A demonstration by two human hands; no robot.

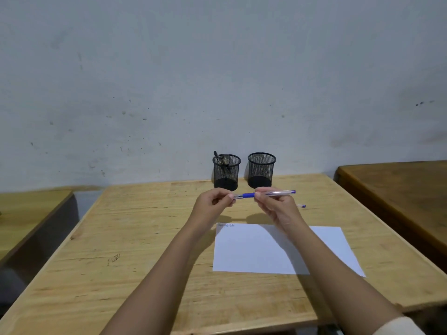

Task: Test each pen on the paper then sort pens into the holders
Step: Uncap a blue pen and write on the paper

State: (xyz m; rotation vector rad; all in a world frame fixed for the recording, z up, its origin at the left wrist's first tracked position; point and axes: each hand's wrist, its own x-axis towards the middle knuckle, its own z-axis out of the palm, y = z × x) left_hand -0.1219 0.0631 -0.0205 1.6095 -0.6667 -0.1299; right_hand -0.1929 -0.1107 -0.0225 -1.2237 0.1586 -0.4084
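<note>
Pale scuffed wall backs a wooden worktop. Above it, the left hand pinches the tip and the right hand grasps the barrel of one clear pen with a blue grip, held level. A second pen lies behind the right hand. One white paper lies toward the near right. Two black mesh holders stand at the far edge: the left holder has dark pens, the right holder looks empty.

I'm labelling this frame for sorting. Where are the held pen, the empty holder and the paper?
held pen (248, 195), head view, on its blue grip section.
empty holder (261, 170), head view, on its mesh wall.
paper (246, 250), head view, on a bare white part.
</note>
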